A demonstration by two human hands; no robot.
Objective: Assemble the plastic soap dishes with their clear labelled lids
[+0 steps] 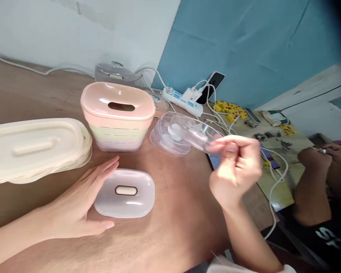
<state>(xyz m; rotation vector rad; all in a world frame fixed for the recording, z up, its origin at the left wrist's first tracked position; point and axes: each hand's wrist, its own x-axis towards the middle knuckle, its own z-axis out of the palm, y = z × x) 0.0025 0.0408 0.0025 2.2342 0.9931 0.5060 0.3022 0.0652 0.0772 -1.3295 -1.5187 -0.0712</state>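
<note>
A pale lilac oval box (125, 208) with a slot in its top sits on the table. My left hand (82, 201) is beside its left end, fingers stretched and thumb apart, holding nothing. In the air at the right, my right hand (237, 167) pinches a clear plastic lid (200, 132), slightly blurred. That lid hangs over a stack of similar clear lids (170, 146). Behind the lilac box stands a pile of nested slotted boxes (118, 113), peach on top, with green and lilac ones below.
Cream oval lids (36, 148) are stacked at the left. A grey translucent box (113, 74) stands by the wall. Farther right are a white power strip (182, 100) with cables, a phone (213, 87) and yellow parts (230, 110). A co-worker's hands (318, 155) work at the neighbouring table.
</note>
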